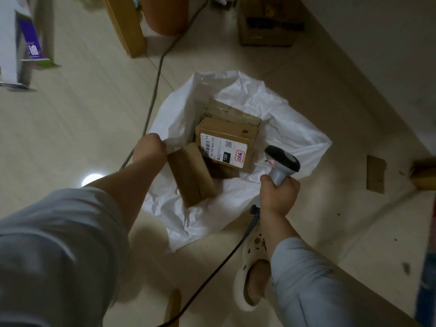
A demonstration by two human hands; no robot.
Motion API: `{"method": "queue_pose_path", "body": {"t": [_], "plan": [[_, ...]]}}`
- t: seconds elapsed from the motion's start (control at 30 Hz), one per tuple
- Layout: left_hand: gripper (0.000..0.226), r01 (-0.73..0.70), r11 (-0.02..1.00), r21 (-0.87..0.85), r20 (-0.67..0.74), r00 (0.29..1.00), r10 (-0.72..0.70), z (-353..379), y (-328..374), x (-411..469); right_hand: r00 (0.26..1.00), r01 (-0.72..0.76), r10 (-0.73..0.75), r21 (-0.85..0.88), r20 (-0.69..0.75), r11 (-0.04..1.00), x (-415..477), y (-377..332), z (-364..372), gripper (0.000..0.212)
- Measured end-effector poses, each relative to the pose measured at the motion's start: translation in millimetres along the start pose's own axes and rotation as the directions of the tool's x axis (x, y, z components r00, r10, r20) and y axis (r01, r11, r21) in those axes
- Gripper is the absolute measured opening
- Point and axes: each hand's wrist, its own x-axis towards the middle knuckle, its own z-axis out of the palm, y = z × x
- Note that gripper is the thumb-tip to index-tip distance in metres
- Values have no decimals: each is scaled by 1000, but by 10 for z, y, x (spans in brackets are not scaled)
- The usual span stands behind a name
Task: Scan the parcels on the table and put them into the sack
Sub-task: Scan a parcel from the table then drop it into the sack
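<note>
White plastic sack open on floor, brown cardboard parcels inside, labelled box on top. Left hand fingers curled round left rim; right hand wrapped round grey handheld scanner, near right. Risk: rim slips, mouth collapses; black scanner cable snags white clog.

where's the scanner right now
In the head view the scanner is right of centre, gripped in the right hand over the sack's right edge, just right of the labelled box.

place: parcel-handling room | signs: sack; scanner; floor carton
</note>
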Motion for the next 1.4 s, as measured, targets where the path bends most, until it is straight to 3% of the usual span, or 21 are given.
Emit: {"method": "queue_pose_path", "body": {"t": [0.13, 0.33, 0.47, 0.67, 0.83, 1.03, 1.1, 1.23, 1.3, 1.4], "plan": [[29, -86, 989, -124, -122, 990, 71, -439, 173, -49, 991, 121, -121, 11, 50, 993, -18, -471, -195, 37], [33, -209, 919, -335, -310, 945, 102, -1060, 438, -284, 954, 296, -298, 136, -5, 945, -128, -1105, -607, 37], [29, -164, 970, -177, -234, 965, 121, -1265, 302, -498, 971, 207, -217, 101, 98, 973, -231, -1163, -748, 43], [25, -330, 839, -433, -533, 844, 56, -1966, 668, -803, 934, 351, -350, 371, -73, 860, -419, -1427, -1181, 49], [26, -215, 903, -371, -448, 893, 28, -1867, 243, -980, 985, 98, -126, 218, 118, 971, -576, -1120, -1122, 49], [27, -282, 844, -456, -558, 829, -25, -2408, 204, -1204, 952, 256, -299, 363, 67, 896, -782, -1390, -1328, 31], [27, -284, 835, -471, -546, 837, -23, -2515, 197, -1307, 947, 266, -316, 398, 64, 878, -853, -1412, -1351, 30], [22, -170, 944, -284, -399, 916, 45, -2384, -190, -1309, 965, 20, -74, 210, 253, 978, -851, -1101, -1247, 40], [17, -77, 969, -235, -320, 948, -3, -2202, -479, -1271, 945, -70, 40, 78, 325, 994, -866, -866, -1183, 43], [11, 33, 976, -214, -252, 964, -88, -1954, -718, -1241, 929, -114, 100, 19, 358, 993, -891, -648, -1121, 37]]}}
